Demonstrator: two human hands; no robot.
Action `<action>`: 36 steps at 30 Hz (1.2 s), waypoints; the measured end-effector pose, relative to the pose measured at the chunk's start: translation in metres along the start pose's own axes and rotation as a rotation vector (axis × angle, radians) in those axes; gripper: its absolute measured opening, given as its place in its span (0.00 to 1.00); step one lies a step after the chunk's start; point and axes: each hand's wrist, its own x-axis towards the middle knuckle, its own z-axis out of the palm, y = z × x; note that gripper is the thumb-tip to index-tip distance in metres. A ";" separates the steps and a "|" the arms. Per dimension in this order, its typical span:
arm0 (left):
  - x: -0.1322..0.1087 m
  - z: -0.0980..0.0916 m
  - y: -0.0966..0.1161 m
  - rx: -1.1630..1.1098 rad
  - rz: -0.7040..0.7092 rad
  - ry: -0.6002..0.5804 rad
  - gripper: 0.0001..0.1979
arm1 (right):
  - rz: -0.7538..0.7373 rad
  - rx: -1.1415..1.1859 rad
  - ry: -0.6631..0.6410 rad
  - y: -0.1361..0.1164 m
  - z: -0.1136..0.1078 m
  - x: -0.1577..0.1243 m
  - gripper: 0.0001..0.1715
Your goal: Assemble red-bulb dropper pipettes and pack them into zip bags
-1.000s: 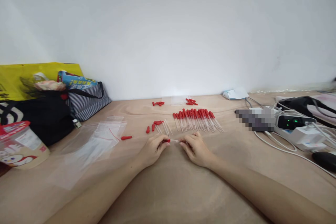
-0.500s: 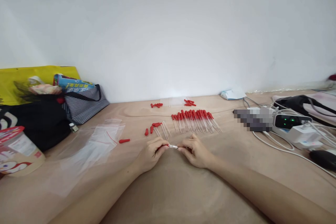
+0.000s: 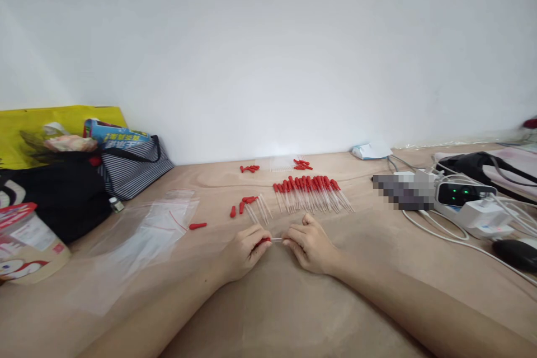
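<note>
Both hands are close together above the near part of the table. My left hand point(image 3: 247, 251) is closed around a red rubber bulb point(image 3: 263, 242), most of it covered by the fingers. Out of the bulb side runs a thin glass dropper tube point(image 3: 276, 240), whose other end is pinched in my right hand point(image 3: 310, 246) and hidden there. Just beyond lie a few bare glass tubes point(image 3: 263, 210) and several loose red bulbs point(image 3: 250, 199). Farther right, a row of glass droppers with red bulbs point(image 3: 312, 193) lies side by side, bulbs pointing away from me.
Clear zip bags point(image 3: 157, 235) and a single red bulb point(image 3: 198, 226) lie to the left, near a striped bag point(image 3: 138, 170) and a paper cup point(image 3: 31, 249). More bulbs point(image 3: 302, 165) lie by the wall. Chargers and white cables point(image 3: 482, 215) crowd the right.
The left fingers now wrap further over the bulb, and the piece of tube showing between the hands looks thinner. The droppers on the table have stayed in place.
</note>
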 end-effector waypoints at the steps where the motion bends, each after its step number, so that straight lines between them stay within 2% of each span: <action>1: 0.000 0.000 0.001 0.004 0.003 -0.008 0.10 | 0.004 -0.004 0.000 -0.001 0.001 0.000 0.12; 14: 0.001 -0.003 0.001 0.046 -0.005 -0.085 0.11 | -0.022 0.045 -0.041 -0.002 0.006 0.008 0.14; 21: -0.002 -0.003 -0.006 -0.008 -0.044 0.011 0.10 | 0.020 -0.059 -0.029 -0.006 -0.003 0.005 0.11; 24: -0.003 -0.009 -0.008 0.120 -0.101 0.138 0.09 | 0.098 -0.053 -0.019 -0.003 -0.001 0.005 0.10; 27: -0.006 -0.018 -0.014 0.408 -0.338 0.356 0.10 | 0.305 -0.017 0.033 0.006 0.002 0.012 0.10; 29: -0.009 -0.027 -0.021 0.569 -0.511 0.412 0.09 | 0.467 -0.020 0.084 0.014 0.004 0.023 0.12; 32: -0.016 -0.039 -0.033 0.678 -0.634 0.277 0.10 | 0.650 -0.103 0.109 0.023 0.009 0.047 0.17; 36: -0.022 -0.048 -0.038 0.771 -0.716 0.039 0.17 | 0.841 -0.209 0.045 0.028 0.019 0.079 0.17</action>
